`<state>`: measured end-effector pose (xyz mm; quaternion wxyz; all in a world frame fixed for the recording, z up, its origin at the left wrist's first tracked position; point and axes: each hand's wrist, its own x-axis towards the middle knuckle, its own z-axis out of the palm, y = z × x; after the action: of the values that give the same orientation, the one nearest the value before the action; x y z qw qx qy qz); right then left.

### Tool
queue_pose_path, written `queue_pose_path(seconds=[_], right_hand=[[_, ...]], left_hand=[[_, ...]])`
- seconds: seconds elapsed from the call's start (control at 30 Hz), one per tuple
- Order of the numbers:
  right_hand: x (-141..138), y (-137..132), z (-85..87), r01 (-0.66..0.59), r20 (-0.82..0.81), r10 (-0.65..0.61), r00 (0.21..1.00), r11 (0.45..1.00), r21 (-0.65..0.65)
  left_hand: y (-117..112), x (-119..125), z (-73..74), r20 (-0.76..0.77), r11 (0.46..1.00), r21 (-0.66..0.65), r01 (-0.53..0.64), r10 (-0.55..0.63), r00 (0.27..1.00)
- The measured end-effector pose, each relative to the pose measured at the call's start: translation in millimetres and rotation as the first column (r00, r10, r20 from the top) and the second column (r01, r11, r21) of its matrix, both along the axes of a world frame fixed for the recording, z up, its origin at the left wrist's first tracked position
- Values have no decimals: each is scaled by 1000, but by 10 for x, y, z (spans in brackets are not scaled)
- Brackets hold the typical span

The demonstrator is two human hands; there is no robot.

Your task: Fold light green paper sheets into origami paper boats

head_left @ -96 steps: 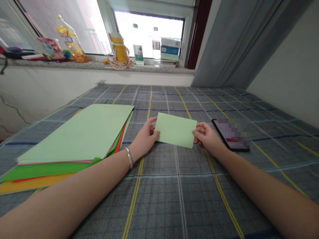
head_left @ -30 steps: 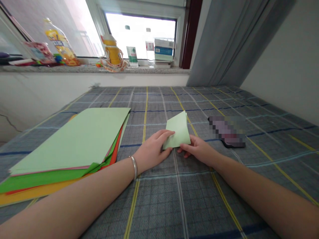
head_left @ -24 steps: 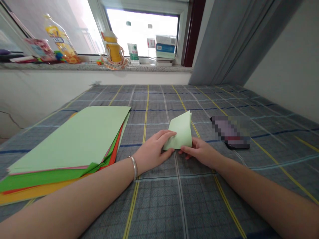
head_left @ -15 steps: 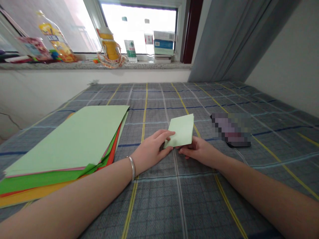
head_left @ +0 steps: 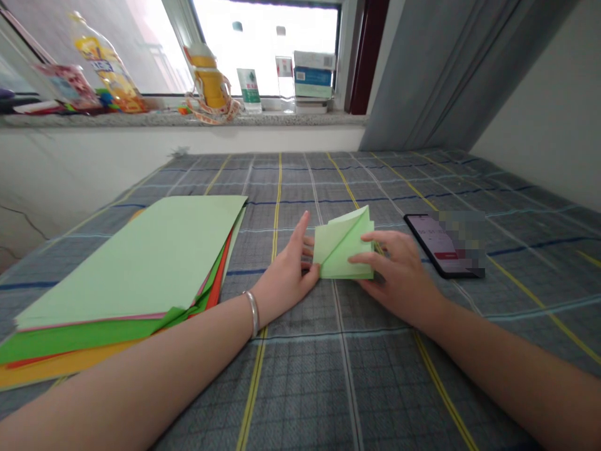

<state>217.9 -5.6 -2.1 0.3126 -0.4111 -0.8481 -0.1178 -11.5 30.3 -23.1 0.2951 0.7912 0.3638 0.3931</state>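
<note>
Folded light-green paper [head_left: 342, 249] lies between the hands on the plaid cloth [head_left: 328, 363]. The left hand [head_left: 286, 272] is open, its fingers against the paper's near edge. The right hand [head_left: 399, 275], fingers spread, presses it flat.

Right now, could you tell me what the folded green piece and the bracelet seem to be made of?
Folded green piece: thin matte paper, by its sharp diagonal crease. Bracelet: probably polished silver-coloured metal, by its bright sheen.

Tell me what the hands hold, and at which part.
The folded light green paper: left hand on its left edge, right hand on its right half.
</note>
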Motion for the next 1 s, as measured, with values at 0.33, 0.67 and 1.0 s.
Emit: queue_pose_path(seconds=[0.33,0.67,1.0], right_hand=[[-27,-22,32,-192,185,240,953,951,-245],[12,18,-26,-120,67,135,989,973,-200],[48,81,-171,-19,-244,-56,968,955,-296]], left_hand=[[-24,-4,48,-124,992,83,94,-83,989],[112,-19,-75,-123,999,17,-29,31,992],[134,-22,31,80,980,-180,83,-69,994]])
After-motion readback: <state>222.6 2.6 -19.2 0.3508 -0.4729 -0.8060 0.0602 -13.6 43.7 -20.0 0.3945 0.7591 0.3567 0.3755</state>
